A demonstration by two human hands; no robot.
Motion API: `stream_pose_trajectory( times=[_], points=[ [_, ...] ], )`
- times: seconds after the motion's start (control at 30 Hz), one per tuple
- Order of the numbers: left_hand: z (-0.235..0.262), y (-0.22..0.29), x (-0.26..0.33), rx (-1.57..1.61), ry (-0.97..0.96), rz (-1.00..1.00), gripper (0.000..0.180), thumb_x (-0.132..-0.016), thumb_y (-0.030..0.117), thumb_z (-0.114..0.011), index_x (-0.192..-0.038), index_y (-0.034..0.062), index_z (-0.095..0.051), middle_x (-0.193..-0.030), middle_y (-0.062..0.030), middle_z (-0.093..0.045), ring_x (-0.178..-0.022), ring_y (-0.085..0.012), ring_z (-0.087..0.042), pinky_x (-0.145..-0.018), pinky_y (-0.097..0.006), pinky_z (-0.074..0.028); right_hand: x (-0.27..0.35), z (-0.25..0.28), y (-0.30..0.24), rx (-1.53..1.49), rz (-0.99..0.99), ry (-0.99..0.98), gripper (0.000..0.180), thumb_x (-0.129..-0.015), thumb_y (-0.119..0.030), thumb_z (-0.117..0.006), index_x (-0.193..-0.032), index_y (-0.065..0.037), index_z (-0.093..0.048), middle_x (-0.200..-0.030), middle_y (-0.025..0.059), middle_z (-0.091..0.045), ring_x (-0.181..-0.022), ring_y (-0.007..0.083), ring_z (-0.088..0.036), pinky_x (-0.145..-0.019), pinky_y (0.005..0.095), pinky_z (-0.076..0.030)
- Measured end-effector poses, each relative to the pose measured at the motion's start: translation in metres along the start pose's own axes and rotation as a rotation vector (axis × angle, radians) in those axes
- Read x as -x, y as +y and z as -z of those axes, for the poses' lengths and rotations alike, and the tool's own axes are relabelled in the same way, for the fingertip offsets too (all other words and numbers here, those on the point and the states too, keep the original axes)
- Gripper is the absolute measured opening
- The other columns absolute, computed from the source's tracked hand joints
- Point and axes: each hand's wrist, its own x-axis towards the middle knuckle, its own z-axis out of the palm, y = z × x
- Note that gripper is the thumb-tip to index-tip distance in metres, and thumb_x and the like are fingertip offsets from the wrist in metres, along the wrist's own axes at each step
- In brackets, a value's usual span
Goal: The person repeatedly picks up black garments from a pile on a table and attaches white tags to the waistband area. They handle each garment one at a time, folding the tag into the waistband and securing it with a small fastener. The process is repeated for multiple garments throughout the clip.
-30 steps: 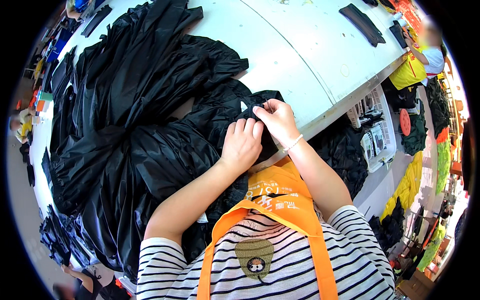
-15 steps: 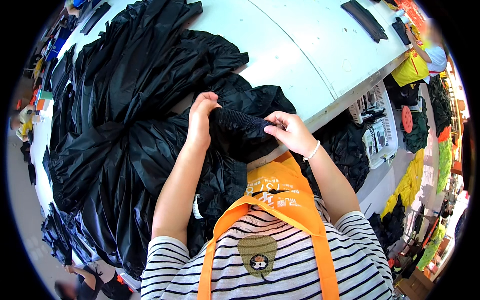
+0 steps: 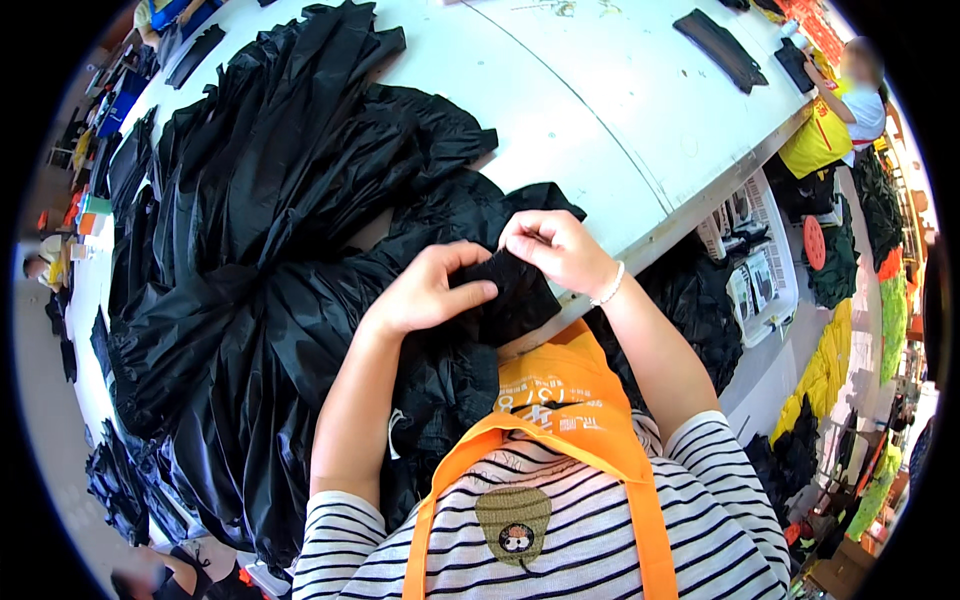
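Observation:
A shiny black garment point(image 3: 518, 300) with a gathered, elastic-looking edge lies at the table's near edge, in front of my orange apron. My left hand point(image 3: 428, 290) grips that edge, thumb on one side and fingers curled on the other. Close beside it, my right hand point(image 3: 562, 252) pinches the same edge between thumb and fingers, slightly higher and farther right. Folds of cloth hide some fingertips. A large heap of black garments point(image 3: 270, 200) spreads to the left, its cloth running up against the piece I hold.
The white table point(image 3: 590, 130) stretches away, with a folded dark piece point(image 3: 720, 50) at its far right. Below its right edge stand a white crate point(image 3: 785, 300) holding packaged items and more black cloth point(image 3: 685, 300). A co-worker point(image 3: 862, 112) handles something dark at the right; yellow cloth point(image 3: 815, 365) lies below.
My hands have come closer together along the gathered edge. My left hand has moved down and toward the right, my right hand slightly up and left. The stretched edge is now bunched.

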Motion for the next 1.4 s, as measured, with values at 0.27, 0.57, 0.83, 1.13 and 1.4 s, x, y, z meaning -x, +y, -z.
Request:
stream_pose_trajectory(
  times=[0.27,0.57,0.83,1.13,1.4],
  points=[
    [-0.009,-0.023,-0.011,0.009,0.293,-0.294,0.012,-0.074,-0.001,-0.065,-0.086,0.0001,-0.068,-0.131,-0.0138,-0.047,-0.118,-0.0250,-0.046,-0.103,-0.037,-0.031,-0.023,-0.032,0.052,-0.358,-0.006,0.285,0.029,-0.081,-0.003,-0.068,-0.104,-0.005,-0.051,-0.091,-0.0011,-0.051,-0.076,0.0033,-0.047,-0.069,0.0165,-0.041],
    [-0.017,-0.033,-0.008,0.308,0.306,-0.087,0.017,-0.078,-0.006,-0.060,-0.092,-0.0020,-0.068,-0.128,-0.0131,-0.054,-0.117,-0.0217,-0.050,-0.100,-0.032,-0.036,-0.010,-0.028,0.047,-0.641,-0.181,0.422,0.032,-0.089,-0.005,-0.052,-0.120,-0.004,-0.057,-0.089,-0.0006,-0.056,-0.066,0.0021,-0.046,-0.060,0.0152,-0.038],
    [-0.017,-0.046,-0.016,0.267,0.310,-0.221,0.019,-0.077,-0.005,-0.064,-0.095,-0.0002,-0.068,-0.120,-0.0127,-0.059,-0.115,-0.0235,-0.052,-0.100,-0.033,-0.036,-0.015,-0.060,0.071,-0.338,-0.096,0.571,0.031,-0.090,0.004,-0.043,-0.118,0.002,-0.055,-0.113,0.0094,-0.060,-0.105,0.0145,-0.055,-0.095,0.0263,-0.040],
    [-0.010,-0.058,-0.010,0.540,0.453,-0.073,0.018,-0.080,0.002,-0.062,-0.095,-0.0064,-0.067,-0.103,-0.0062,-0.060,-0.100,-0.0153,-0.054,-0.090,-0.024,-0.037,0.011,-0.018,0.014,-0.405,-0.215,0.412,0.028,-0.095,-0.024,-0.053,-0.108,-0.002,-0.061,-0.076,-0.0056,-0.052,-0.057,0.0010,-0.040,-0.047,0.0165,-0.031],
    [-0.020,-0.047,-0.012,0.207,0.397,-0.047,0.019,-0.086,0.003,-0.059,-0.100,-0.0083,-0.065,-0.106,-0.0072,-0.057,-0.101,-0.0134,-0.050,-0.089,-0.023,-0.036,0.004,-0.044,0.021,0.321,0.235,0.651,0.009,-0.075,-0.002,-0.073,-0.081,0.000,-0.067,-0.073,0.0063,-0.059,-0.057,0.0125,-0.055,-0.052,0.0243,-0.043]
  ],
)
